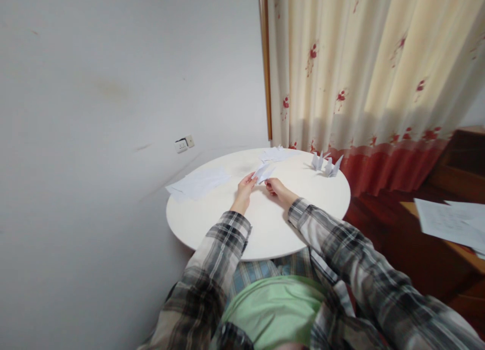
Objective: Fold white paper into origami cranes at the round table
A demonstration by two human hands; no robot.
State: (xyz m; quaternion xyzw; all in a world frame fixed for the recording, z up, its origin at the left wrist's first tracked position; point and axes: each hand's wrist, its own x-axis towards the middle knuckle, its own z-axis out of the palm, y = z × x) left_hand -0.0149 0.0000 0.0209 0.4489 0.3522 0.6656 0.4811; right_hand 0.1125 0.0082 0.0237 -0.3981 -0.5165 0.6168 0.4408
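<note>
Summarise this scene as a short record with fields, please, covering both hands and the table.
Left hand: holds a folded paper
Right hand: curled at the folded paper's near edge; exact grip unclear
Table: round, white
Table, left side: flat sheets
Table, far edge: more paper
Table, right side: two paper birds

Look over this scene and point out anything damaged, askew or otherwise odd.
The wall socket looks odd: a dark patch shows along its upper edge, as if the plate were loose or chipped, though it is too small to be sure. Higher up, a brownish smudge marks the pale wall.
</note>
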